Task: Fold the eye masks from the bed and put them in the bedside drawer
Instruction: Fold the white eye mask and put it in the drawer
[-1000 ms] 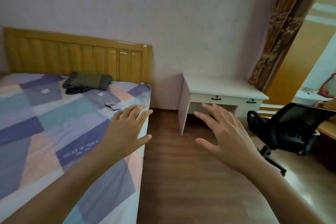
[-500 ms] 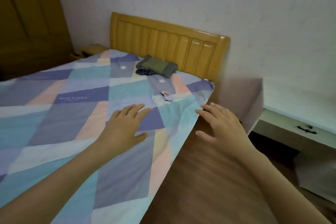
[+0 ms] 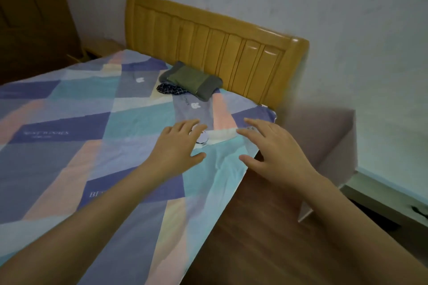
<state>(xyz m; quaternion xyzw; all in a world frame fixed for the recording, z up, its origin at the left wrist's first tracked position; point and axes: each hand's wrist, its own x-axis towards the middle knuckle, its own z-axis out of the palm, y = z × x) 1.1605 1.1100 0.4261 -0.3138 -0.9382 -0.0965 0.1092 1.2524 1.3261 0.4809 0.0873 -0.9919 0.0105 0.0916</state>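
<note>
Eye mask [image 3: 202,140], small and pale, lies on the patchwork bedsheet [image 3: 69,122] near the bed's right edge, partly hidden under the left fingertips.

Left hand [image 3: 176,148] reaches over it with fingers straight and spread, holding nothing; right hand [image 3: 275,152] hovers at its 3 o'clock, fingers likewise wide and empty. At 12 o'clock, by the wooden headboard [image 3: 220,53], sit a green-grey pillow [image 3: 192,80] and a dark checked cloth [image 3: 170,89]. A white desk [image 3: 335,143] stands at 3 o'clock.

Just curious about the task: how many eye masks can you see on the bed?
2: a dark checked eye mask beside the green pillow, and a pale eye mask partly hidden under the left hand. Others may be hidden.
</note>
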